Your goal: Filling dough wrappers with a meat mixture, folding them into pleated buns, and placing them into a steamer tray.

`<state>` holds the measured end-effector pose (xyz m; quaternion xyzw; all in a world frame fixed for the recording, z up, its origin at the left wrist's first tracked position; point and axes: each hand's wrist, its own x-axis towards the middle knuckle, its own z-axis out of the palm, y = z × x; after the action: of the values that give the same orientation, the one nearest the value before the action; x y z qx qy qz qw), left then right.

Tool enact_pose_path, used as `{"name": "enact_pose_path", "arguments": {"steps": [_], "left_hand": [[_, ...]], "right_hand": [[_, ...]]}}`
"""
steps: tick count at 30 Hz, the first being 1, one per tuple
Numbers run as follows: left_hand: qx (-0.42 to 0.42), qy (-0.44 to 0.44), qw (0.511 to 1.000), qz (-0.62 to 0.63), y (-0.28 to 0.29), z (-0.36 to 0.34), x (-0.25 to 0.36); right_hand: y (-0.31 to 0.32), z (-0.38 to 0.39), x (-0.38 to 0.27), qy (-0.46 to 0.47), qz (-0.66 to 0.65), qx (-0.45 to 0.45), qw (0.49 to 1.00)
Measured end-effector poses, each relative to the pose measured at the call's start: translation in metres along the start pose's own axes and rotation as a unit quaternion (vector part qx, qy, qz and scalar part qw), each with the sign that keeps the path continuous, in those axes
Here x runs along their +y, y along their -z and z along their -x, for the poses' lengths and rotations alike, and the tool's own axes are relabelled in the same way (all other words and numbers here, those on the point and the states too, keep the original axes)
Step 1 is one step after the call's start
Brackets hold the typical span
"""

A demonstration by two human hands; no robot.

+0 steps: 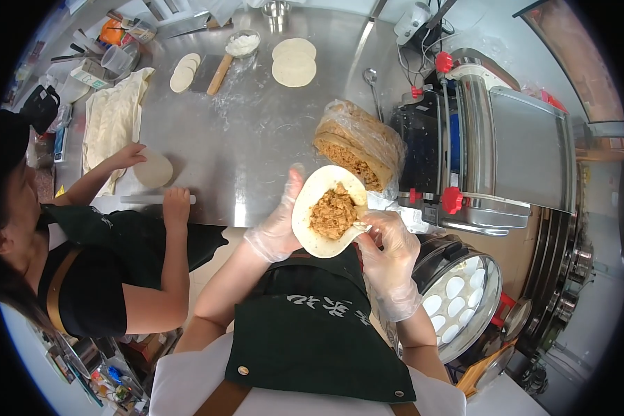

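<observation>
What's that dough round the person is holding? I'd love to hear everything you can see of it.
The dough round is pale cream, soft-looking and faintly speckled, with a heap of moist, crumbly orange-brown filling in its middle. It is open, filling side up, in front of the body. The left hand, in a clear glove, supports it from the left, fingers mostly hidden; the gloved right hand pinches its right edge, where the dough is drawn into a fold.

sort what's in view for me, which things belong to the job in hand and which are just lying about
Likely in the job:
- round cream-coloured dough sheet, held by the gloved left hand, pinched by the gloved right hand
- crumbly brown filling on it
- clear plastic bag of similar filling

Seemingly just lying about:
- small round steel bowl
- long-handled silver metal spoon
</observation>
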<state>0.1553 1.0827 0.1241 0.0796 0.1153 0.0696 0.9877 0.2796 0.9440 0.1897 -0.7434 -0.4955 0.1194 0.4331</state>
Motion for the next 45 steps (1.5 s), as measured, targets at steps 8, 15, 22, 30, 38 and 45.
{"name": "enact_pose_path", "arguments": {"steps": [8,15,22,30,38,45], "left_hand": [[0.094,-0.019,0.977,-0.189,-0.017,0.017,-0.003],[0.141,-0.067,0.971,-0.182,-0.029,0.018,-0.01],[0.131,-0.068,0.965,-0.219,-0.039,0.018,-0.002],[0.12,-0.02,0.946,-0.301,-0.035,0.02,0.001],[0.166,-0.032,0.943,-0.288,-0.044,0.014,-0.004],[0.149,0.022,0.921,-0.359,-0.045,0.016,0.0]], "right_hand": [[-0.015,0.007,0.011,0.014,-0.07,0.003,0.997],[-0.01,0.006,0.01,-0.018,0.019,-0.001,1.0],[-0.009,0.01,0.017,0.058,0.005,-0.022,0.998],[-0.004,0.009,0.014,-0.012,-0.001,-0.056,0.998],[-0.008,0.018,0.015,0.125,0.095,-0.026,0.987],[-0.006,0.018,0.016,-0.027,-0.004,-0.044,0.999]]}}
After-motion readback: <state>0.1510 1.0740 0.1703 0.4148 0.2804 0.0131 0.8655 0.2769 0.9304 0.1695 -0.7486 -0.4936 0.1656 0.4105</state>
